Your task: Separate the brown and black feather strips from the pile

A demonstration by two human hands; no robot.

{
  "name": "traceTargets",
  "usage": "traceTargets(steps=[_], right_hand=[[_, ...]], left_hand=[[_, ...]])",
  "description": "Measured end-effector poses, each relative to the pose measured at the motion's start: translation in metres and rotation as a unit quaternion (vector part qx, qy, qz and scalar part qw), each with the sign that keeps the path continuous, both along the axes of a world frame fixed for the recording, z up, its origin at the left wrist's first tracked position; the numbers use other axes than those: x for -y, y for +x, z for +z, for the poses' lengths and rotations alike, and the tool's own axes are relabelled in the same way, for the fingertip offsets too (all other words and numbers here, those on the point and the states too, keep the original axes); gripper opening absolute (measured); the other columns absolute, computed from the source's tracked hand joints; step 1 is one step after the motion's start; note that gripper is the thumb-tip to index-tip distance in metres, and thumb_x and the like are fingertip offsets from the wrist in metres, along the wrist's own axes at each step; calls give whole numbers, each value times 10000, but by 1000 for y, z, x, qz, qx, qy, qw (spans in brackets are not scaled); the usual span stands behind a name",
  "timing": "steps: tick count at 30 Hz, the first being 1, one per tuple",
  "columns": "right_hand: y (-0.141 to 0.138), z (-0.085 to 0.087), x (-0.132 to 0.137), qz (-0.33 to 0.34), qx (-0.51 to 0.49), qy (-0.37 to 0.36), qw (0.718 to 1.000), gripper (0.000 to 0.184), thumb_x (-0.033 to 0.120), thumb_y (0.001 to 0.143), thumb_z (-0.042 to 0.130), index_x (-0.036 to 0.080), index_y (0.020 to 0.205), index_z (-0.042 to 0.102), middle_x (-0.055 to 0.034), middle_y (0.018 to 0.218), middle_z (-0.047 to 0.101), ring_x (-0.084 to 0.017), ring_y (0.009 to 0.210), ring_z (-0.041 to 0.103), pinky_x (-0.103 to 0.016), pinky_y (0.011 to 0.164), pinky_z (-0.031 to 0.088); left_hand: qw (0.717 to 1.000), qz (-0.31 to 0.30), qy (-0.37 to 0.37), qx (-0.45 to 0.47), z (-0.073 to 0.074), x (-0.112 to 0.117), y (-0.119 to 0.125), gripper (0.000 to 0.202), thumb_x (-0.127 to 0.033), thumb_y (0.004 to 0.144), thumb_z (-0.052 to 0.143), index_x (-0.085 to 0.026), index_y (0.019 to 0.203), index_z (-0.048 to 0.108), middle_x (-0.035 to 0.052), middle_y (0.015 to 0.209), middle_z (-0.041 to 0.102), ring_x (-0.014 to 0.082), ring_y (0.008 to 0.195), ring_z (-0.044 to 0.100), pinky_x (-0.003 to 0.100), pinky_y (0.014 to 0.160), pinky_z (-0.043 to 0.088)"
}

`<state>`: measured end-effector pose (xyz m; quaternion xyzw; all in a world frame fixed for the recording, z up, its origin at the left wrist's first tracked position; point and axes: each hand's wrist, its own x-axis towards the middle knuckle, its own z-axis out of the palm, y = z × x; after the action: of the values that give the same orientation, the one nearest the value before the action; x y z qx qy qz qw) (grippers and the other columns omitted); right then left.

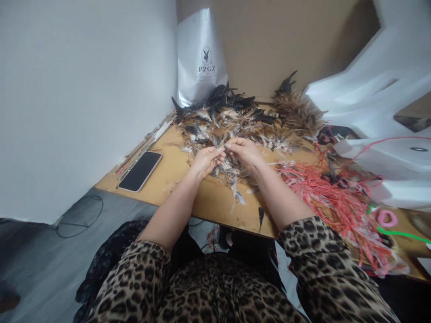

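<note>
Over the near edge of a feather pile [232, 119], my two hands meet with fingertips almost touching. My left hand [209, 160] is closed in a pinch, thumb against fingers, on what looks like a thin brown feather [218, 140]. Thumb and forefinger of my right hand [245, 151] pinch at the same spot; the exact point of grip is too small to make out. Loose pale and grey feathers [232, 172] lie on the wooden table under and between my hands. The pile is a mix of black, brown and white feathers.
A phone [140, 171] lies at the table's left. Behind the pile stands a white bag [202, 58] against the wall. Red plastic strings [323, 193] spread on the right, near a pink ring [387, 218] and white foam-like shapes [400, 168]. A brown feather bundle [298, 112] sits at the back right.
</note>
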<state>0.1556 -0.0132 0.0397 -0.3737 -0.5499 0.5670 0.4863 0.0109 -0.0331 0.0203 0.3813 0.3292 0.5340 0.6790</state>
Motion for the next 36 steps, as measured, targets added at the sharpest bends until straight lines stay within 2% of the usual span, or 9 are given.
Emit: traceTargets(steps=[4, 8, 13, 21, 30, 36], right_hand=[[6, 5, 1, 3, 11, 35, 999, 273, 374, 574, 705, 143, 661, 589, 38, 523, 514, -55, 463, 402, -206, 470, 318], [12, 10, 2, 16, 30, 57, 998, 271, 379, 596, 694, 145, 682, 587, 38, 529, 506, -57, 471, 402, -207, 476, 314], [11, 11, 3, 26, 52, 74, 996, 232, 344, 617, 680, 140, 663, 579, 35, 523, 506, -56, 470, 399, -205, 477, 306], [7, 10, 2, 0, 94, 83, 992, 246, 365, 613, 662, 136, 640, 577, 28, 523, 530, -59, 467, 408, -206, 476, 318], [5, 5, 3, -2, 107, 39, 993, 333, 441, 586, 681, 139, 716, 630, 32, 484, 507, -52, 430, 381, -198, 426, 287], [-3, -1, 3, -25, 48, 12, 998, 323, 414, 527, 721, 141, 653, 602, 60, 434, 459, -41, 400, 333, -199, 407, 237]], left_hand=[[997, -23, -55, 45, 2, 0, -3, 33, -101, 739, 583, -71, 749, 590, 9, 594, 589, 17, 474, 525, 90, 435, 399], [993, -50, -83, 63, 3, 0, -4, 41, -83, 757, 552, -71, 760, 592, 9, 594, 578, 14, 474, 519, 82, 431, 399], [996, -56, -68, 29, 2, 1, -2, 67, -91, 753, 562, -60, 795, 604, 11, 596, 583, 17, 472, 523, 85, 427, 396], [998, -49, -29, -8, -3, 1, 0, 99, -143, 724, 615, -60, 778, 606, 13, 598, 600, 20, 463, 528, 98, 439, 404], [999, -3, 2, -46, -2, 1, 1, 158, -216, 684, 661, -77, 670, 586, 17, 578, 606, 29, 465, 528, 121, 449, 395], [999, -28, 1, -35, -5, 0, 1, 150, -207, 694, 651, -65, 684, 603, 27, 587, 610, 32, 473, 533, 121, 453, 399]])
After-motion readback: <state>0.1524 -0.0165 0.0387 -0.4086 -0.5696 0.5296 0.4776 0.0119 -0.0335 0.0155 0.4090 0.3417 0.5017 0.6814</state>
